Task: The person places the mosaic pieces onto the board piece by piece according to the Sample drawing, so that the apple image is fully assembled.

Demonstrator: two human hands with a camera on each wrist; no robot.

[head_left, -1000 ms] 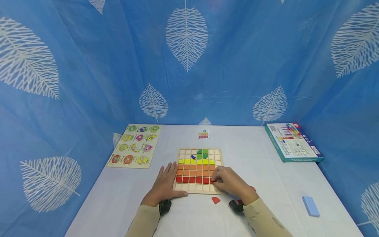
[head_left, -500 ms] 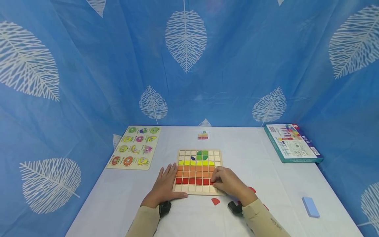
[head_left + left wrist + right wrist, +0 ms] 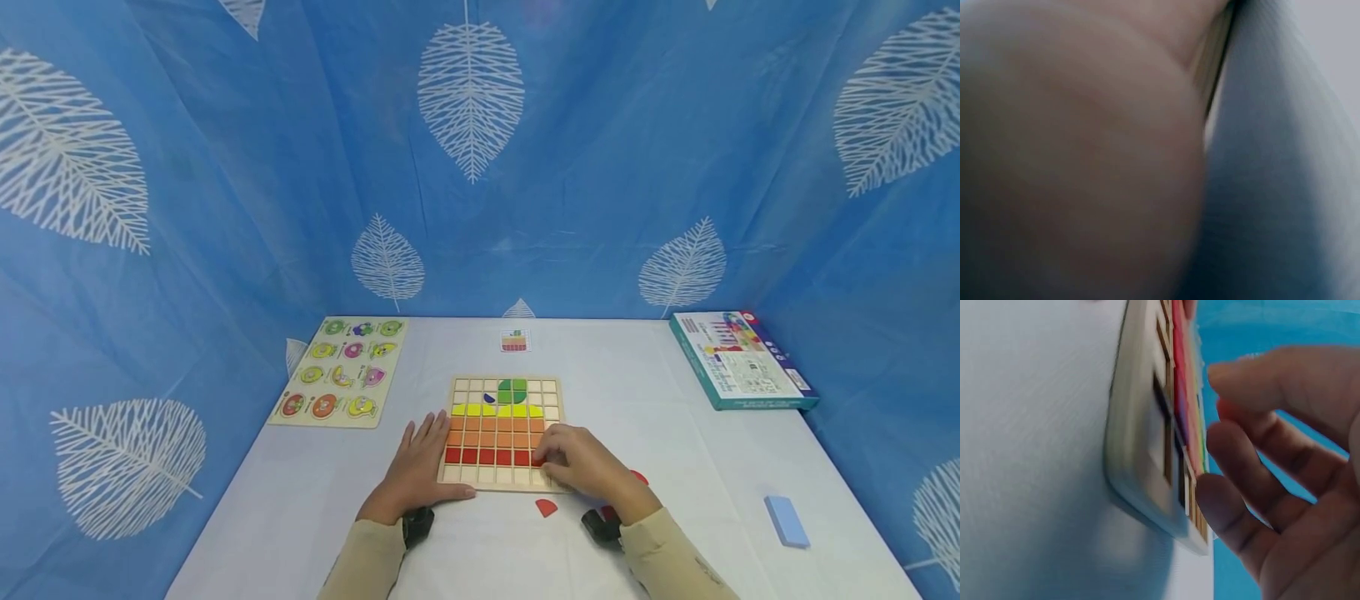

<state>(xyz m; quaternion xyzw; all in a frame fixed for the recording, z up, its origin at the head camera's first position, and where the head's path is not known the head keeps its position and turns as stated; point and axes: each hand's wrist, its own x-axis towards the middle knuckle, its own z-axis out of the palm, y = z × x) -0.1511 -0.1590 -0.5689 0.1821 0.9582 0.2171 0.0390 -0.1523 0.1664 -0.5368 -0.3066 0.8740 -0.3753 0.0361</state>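
A wooden grid board (image 3: pixel 551 389) lies on the white table, filled with yellow, orange and red tile rows and a green shape on top. My left hand (image 3: pixel 416 468) rests flat on the table against the board's left edge; the left wrist view shows only blurred palm (image 3: pixel 1072 156). My right hand (image 3: pixel 583 463) sits at the board's lower right corner, its curled fingertips on a red tile (image 3: pixel 537 459) at the end of the red row. The right wrist view shows curled fingers (image 3: pixel 1254 506) beside the board's edge (image 3: pixel 1141 425). A loose red quarter-round piece (image 3: pixel 547 507) lies just below the board.
A fruit peg puzzle (image 3: pixel 341 371) lies at the left, a small pattern card (image 3: pixel 515 340) behind the board, a teal box (image 3: pixel 738 360) at the far right, and a light blue block (image 3: pixel 787 522) near the right front. Another red piece (image 3: pixel 639 477) shows beside my right wrist. Blue leaf-print cloth surrounds the table.
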